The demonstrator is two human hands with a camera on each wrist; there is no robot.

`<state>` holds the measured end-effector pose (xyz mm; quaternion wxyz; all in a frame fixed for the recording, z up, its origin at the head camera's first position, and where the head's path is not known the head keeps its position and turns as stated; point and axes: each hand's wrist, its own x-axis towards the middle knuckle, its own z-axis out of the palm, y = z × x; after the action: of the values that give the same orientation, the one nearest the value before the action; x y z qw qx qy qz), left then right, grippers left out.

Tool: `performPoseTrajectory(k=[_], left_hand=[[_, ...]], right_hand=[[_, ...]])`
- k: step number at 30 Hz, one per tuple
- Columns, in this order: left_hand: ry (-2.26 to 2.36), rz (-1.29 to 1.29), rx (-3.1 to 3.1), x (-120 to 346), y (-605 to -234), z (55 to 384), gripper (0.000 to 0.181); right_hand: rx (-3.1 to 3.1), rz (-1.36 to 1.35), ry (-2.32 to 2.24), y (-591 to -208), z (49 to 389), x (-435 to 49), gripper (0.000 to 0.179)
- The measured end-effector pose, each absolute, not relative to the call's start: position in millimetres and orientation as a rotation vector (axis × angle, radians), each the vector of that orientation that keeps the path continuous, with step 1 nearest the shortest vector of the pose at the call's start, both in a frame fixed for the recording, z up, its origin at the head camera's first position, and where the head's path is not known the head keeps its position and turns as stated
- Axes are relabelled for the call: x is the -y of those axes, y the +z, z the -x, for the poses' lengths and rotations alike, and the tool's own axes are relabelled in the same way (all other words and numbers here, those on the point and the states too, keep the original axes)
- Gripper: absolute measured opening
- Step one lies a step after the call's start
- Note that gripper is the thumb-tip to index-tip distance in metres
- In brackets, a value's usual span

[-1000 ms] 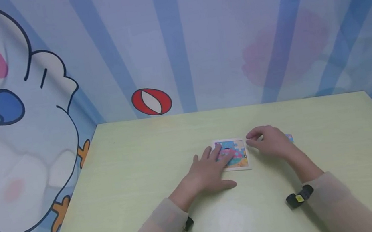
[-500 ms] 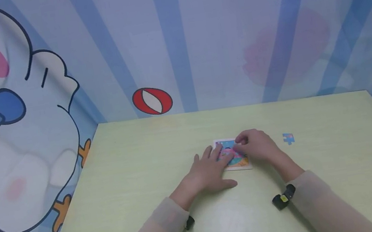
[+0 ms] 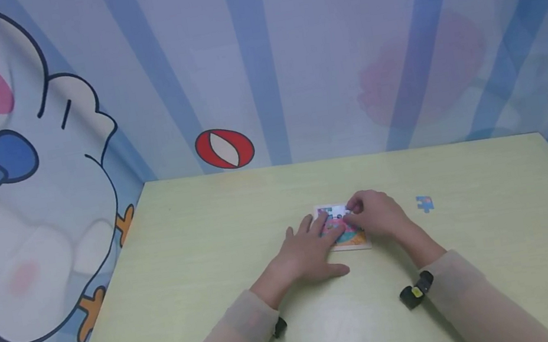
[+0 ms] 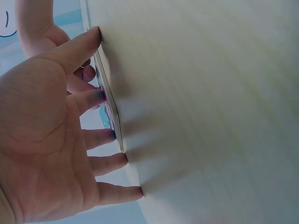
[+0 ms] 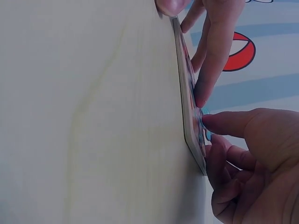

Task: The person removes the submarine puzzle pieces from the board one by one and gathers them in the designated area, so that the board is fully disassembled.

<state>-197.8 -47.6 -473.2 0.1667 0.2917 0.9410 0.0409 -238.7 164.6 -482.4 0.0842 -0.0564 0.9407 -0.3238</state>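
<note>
A small jigsaw puzzle (image 3: 353, 239) in a white-edged tray lies at the middle of the table. My left hand (image 3: 309, 254) is spread over its left side, fingertips resting on the picture and the thumb on the table in front. At the upper right of the puzzle, my right hand (image 3: 379, 215) pinches a blue puzzle piece (image 5: 208, 136) between thumb and fingers, partly hidden by them. White patches show along the puzzle's top row. In the left wrist view, the left fingers (image 4: 100, 136) reach straight down to the tray and table.
One loose blue puzzle piece (image 3: 425, 204) lies on the pale yellow table (image 3: 198, 237), right of the right hand. Behind the table hangs a blue striped backdrop (image 3: 310, 57) with cartoon prints.
My right hand has moved left from beside the tray onto the puzzle's upper right, uncovering the loose piece. White patches now show in the top row. The left hand has stayed put.
</note>
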Motion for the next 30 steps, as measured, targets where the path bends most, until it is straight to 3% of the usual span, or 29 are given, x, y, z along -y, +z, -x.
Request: performPoseTrajectory(k=[16, 30], left_hand=[[0.092, -0.837, -2.684, 47.7, -471.2, 196.6, 0.087], [0.089, -0.820, -2.670, 46.7, -472.4, 198.0, 0.089]], right_hand=[[-2.788, 0.226, -1.090, -484.2, 240.4, -166.7, 0.020], [-2.715, 0.194, -1.170, -486.5, 242.8, -190.4, 0.027]])
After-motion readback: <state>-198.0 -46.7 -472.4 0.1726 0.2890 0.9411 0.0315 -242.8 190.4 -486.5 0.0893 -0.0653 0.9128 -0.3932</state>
